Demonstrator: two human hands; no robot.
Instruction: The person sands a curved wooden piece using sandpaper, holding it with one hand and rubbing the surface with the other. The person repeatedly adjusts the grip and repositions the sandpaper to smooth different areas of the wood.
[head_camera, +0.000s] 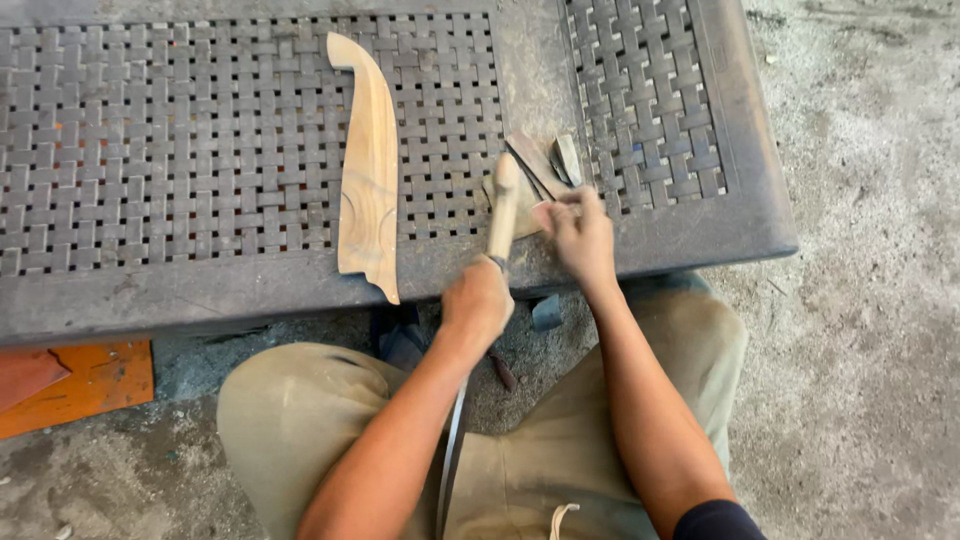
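1. The woven-lattice tabletop (200, 150) filled the upper view, from nine o'clock to two o'clock.
2. A curved wooden sheath (368, 170) lay on it at twelve o'clock — flat, well apart from both hands.
3. The left hand (478, 302), fingers clenched, gripped a knife where its wooden handle (503, 205) met the blade (450, 450), handle upward.
4. The right hand (580, 235), at one o'clock, had fingers curled at the handle — blurred, so I cannot tell the grip.
5. Small wood scraps (550, 160) lay just beyond.
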